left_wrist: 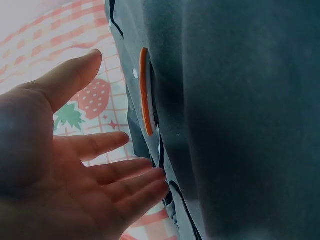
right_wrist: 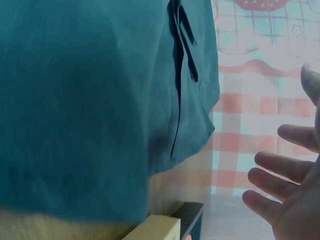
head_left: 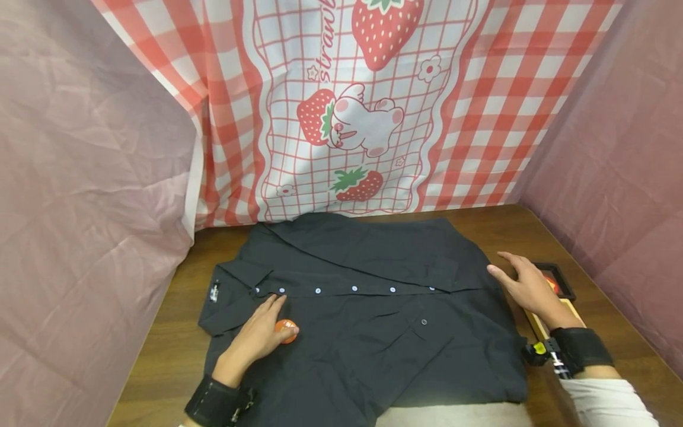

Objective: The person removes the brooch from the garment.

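Note:
A dark button-up shirt (head_left: 341, 344) lies spread on the table, its collar (head_left: 221, 299) to the left and a row of pale buttons (head_left: 354, 289) across its middle. On its front near the collar sits a round orange badge (head_left: 289, 328), seen edge-on in the left wrist view as an orange-rimmed disc (left_wrist: 145, 95). My left hand (head_left: 258, 332) is beside the badge, fingers extended and holding nothing; its thumb overlaps the badge in the head view. Over the shirt's right edge, my right hand (head_left: 533, 290) hovers with fingers spread, also holding nothing.
At the table's right side stand a small black tray (head_left: 568, 281) with something red and yellow in it and a pale wooden box (head_left: 573, 306), partly hidden by my right arm. A checked strawberry cloth (head_left: 480, 118) hangs behind; pinkish curtains (head_left: 91, 207) flank the table.

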Available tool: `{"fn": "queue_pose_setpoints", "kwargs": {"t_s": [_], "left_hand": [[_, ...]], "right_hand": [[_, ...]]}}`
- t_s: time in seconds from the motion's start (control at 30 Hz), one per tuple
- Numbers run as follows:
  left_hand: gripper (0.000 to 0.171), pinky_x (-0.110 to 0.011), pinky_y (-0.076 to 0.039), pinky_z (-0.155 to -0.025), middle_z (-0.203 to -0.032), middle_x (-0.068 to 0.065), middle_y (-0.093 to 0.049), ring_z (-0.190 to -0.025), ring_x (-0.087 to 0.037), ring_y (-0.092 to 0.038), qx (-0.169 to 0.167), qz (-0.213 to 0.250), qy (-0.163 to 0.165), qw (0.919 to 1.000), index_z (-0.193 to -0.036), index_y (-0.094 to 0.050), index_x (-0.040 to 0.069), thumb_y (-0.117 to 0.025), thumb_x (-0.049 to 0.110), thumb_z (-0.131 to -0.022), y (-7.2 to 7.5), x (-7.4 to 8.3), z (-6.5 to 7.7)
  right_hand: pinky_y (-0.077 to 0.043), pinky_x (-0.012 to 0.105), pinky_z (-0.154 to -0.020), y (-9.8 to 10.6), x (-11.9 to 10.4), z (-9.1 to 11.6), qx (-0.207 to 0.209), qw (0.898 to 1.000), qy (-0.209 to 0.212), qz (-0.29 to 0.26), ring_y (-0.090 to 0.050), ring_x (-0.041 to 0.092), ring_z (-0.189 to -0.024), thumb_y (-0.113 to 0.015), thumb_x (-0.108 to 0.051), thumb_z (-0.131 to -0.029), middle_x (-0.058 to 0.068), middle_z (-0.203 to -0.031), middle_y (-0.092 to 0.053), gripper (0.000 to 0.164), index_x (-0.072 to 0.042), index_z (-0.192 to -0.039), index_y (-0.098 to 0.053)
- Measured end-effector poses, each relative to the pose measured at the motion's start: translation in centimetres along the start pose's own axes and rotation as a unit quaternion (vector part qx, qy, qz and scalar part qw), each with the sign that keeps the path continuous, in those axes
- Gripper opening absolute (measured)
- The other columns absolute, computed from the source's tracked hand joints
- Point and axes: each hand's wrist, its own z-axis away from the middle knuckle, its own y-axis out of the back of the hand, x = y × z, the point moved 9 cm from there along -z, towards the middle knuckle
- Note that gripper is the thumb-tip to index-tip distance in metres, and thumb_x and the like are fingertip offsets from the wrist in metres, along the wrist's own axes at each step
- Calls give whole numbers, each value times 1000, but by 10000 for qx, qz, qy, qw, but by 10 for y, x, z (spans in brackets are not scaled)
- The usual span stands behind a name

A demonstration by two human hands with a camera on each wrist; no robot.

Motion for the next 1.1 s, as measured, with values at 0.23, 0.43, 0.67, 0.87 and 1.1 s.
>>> {"fn": "queue_pose_setpoints", "kwargs": {"t_s": [0.23,0.43,0.67,0.87,1.1], "left_hand": [[76,-61,-33,-109,-152,-26,-35,-140,-47,-35,-33,-46,22,10000,-147,-40,3,-73,33,-86,1,1,-1],[75,-60,-34,-110,-152,-26,-37,-140,-45,-35,-35,-37,-43,10000,-146,-41,3,-74,32,-86,-1,3,-3],[74,-63,-33,-108,-150,-27,-38,-140,-46,-35,53,-114,-89,9999,-145,-42,2,-74,33,-86,-1,4,-5],[74,-65,-32,-107,-150,-28,-37,-140,-46,-34,138,-185,-63,9997,-144,-43,2,-74,34,-85,0,3,-4],[74,-66,-31,-107,-150,-29,-37,-140,-47,-33,125,-180,31,9998,-145,-43,3,-74,35,-86,1,2,-1]], "right_hand": [[-32,71,-95,-1,-12,-2,53,9998,65,-186,-38,58,-125,-51,-41,-100,39,-138,-41,62,7,-139,-43],[-31,72,-96,-10,-10,3,-177,9995,-116,-245,-36,58,-127,-49,-44,-100,39,-140,-38,66,6,-142,-40],[-31,71,-97,-13,-16,2,-153,9997,38,-207,-37,57,-127,-50,-43,-100,39,-140,-40,65,6,-141,-41],[-31,70,-99,-18,-20,2,-234,9994,70,-232,-36,55,-129,-50,-43,-100,37,-142,-39,66,6,-142,-40],[-27,72,-101,-22,-27,2,-417,9988,61,-235,-31,56,-132,-50,-46,-100,36,-146,-35,69,4,-145,-37]]}}
